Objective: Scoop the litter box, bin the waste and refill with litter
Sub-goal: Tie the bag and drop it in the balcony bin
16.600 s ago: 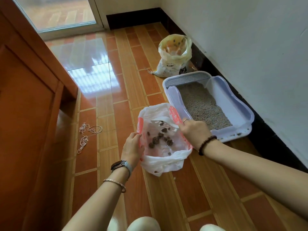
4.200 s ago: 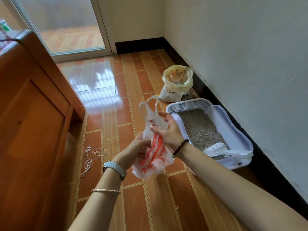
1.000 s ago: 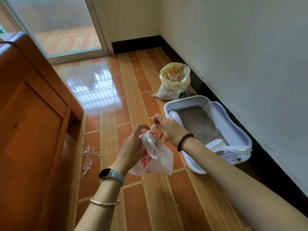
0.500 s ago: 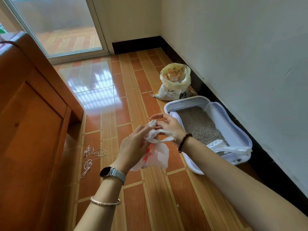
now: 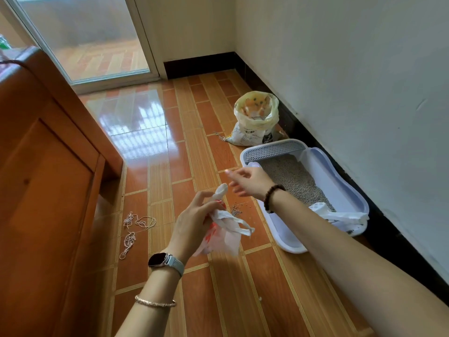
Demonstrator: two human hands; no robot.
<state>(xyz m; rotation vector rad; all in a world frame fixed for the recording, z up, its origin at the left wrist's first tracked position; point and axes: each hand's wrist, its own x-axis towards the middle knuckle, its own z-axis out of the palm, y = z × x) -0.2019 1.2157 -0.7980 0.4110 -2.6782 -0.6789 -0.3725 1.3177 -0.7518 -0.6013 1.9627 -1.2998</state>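
Observation:
My left hand point(image 5: 193, 223) grips the twisted neck of a white and red plastic waste bag point(image 5: 222, 233), which hangs above the floor. One bag handle sticks up past my fingers and another trails to the right. Just above and to the right, my right hand point(image 5: 250, 182) is clear of the bag, fingers loosely spread and blurred. The pale litter box point(image 5: 349, 190) lies along the right wall with grey litter point(image 5: 291, 178) inside. A white scoop point(image 5: 323, 210) rests at its near end. An open yellow litter sack point(image 5: 256, 119) stands beyond the box.
A tall wooden cabinet point(image 5: 48, 190) fills the left side. Tangled string point(image 5: 132, 227) lies on the tiled floor beside it. A few spilled litter grains point(image 5: 236, 210) lie next to the box. A glass door point(image 5: 85, 37) is at the back.
My right hand has let go of the bag handles and lifted away to the right. The left hand keeps hold of the bag, which now hangs knotted and bunched.

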